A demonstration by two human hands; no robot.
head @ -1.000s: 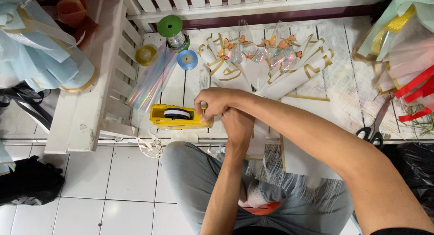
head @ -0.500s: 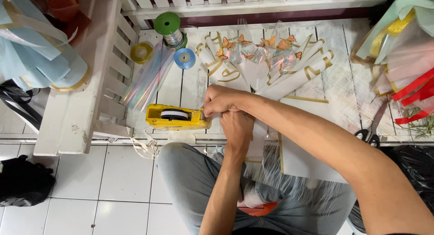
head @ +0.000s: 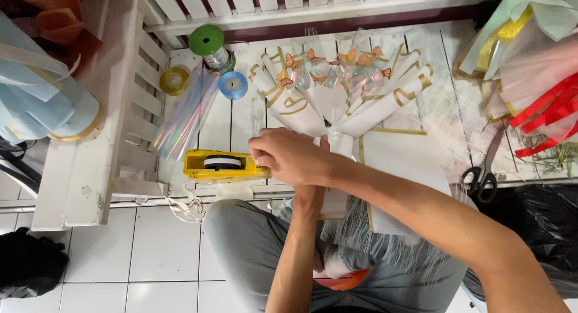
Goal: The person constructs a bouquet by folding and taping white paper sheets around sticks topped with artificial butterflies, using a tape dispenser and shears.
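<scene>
While both hands met at the near edge of the white slatted bench [head: 241,117], the right hand [head: 289,156] lay on top, its fingers curled and pressed together at the right end of the yellow tape dispenser [head: 224,166]. Whether they pinched tape could not be told, because the fingertips were too small and bunched to read. The left hand [head: 313,192] came up from below and sat mostly hidden under the right one, so its grip could not be told either. The dispenser lay flat along the near edge, left of the hands, touching the right hand's fingers.

Just beyond the hands lay the bouquet [head: 337,90], wrapped in white paper with gold trim and set with small orange butterflies, fanned out toward the far edge. Its stem end pointed at the hands. A roll of iridescent film [head: 183,117] lay slanted on the left part of the bench, just beside the dispenser's left end. Near the far left corner stood a green spool [head: 208,42], with a yellow spool [head: 173,79] and a blue spool [head: 233,84] close by. Scissors [head: 484,168] rested at the near right edge, well apart from the hands. Red ribbon [head: 545,117] lay bunched at the right edge.
</scene>
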